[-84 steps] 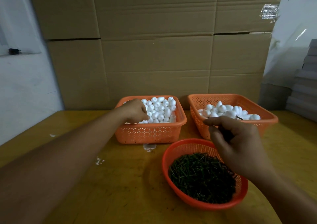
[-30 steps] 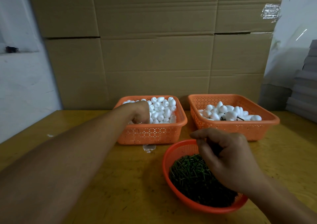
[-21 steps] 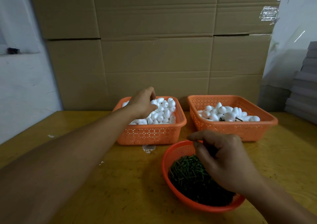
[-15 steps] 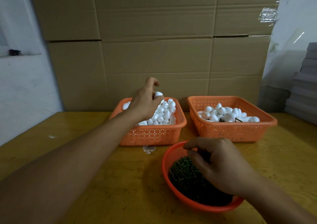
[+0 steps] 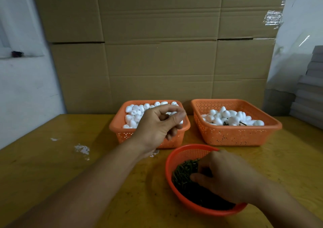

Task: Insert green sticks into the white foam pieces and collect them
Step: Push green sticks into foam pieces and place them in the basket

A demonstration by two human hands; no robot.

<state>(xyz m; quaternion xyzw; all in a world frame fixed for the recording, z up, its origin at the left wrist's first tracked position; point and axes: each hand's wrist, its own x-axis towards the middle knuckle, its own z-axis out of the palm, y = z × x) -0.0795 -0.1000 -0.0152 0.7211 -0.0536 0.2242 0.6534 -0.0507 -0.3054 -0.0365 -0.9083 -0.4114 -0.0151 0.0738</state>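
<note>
Head view: my left hand [image 5: 158,124] has lifted clear of the left basket [image 5: 122,124], fingers curled around a foam piece [image 5: 174,113]. My right hand [image 5: 225,177] has dropped into the bowl [image 5: 183,152], fingers curled among the sticks [image 5: 185,170]; a grip on one, I cannot tell. Insertion comes next; finished pieces sit in the right basket [image 5: 232,135].

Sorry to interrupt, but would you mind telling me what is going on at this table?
A person is fitting green sticks into white foam pieces. The left hand is raised in front of the left basket, which is full of plain foam pieces, and pinches one foam piece in its fingertips. The right hand is down in the round basket, fingers in the green sticks. The right basket holds foam pieces, a few with dark sticks showing.
</note>
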